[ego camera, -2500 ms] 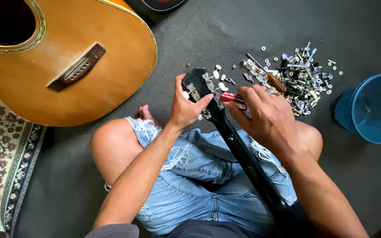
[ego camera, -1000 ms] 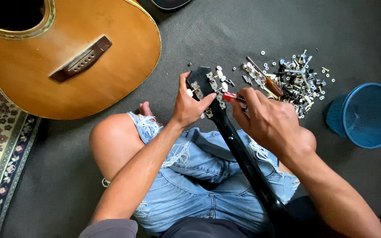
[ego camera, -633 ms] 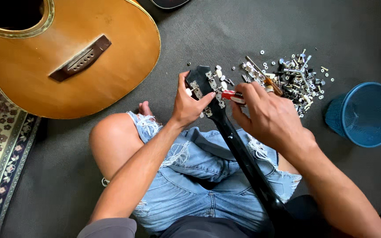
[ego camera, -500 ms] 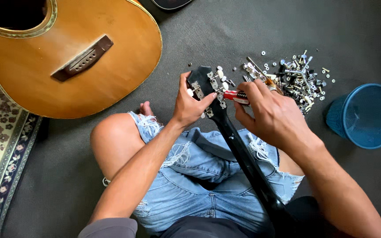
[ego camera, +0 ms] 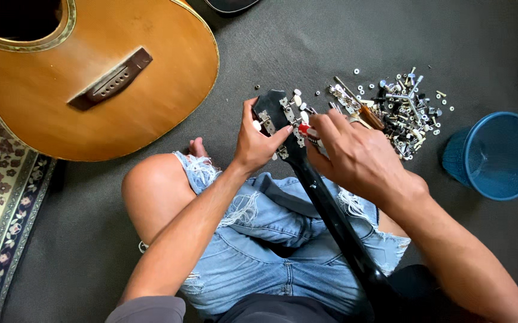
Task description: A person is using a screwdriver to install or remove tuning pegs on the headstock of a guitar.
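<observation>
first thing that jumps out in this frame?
Dead centre, the left hand grips a black guitar headstock while the right hand works a red-handled tool at its tuners. The neck runs back across the person's lap. Upper left, a large amber acoustic guitar body lies on the grey carpet; right of the hands sit a pile of small metal parts and a blue bin.

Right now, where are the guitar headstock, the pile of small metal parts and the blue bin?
Guitar headstock (ego camera: 269,103), head view, bare black top end.
Pile of small metal parts (ego camera: 403,112), head view, pile's middle.
Blue bin (ego camera: 498,157), head view, inner wall.
</observation>
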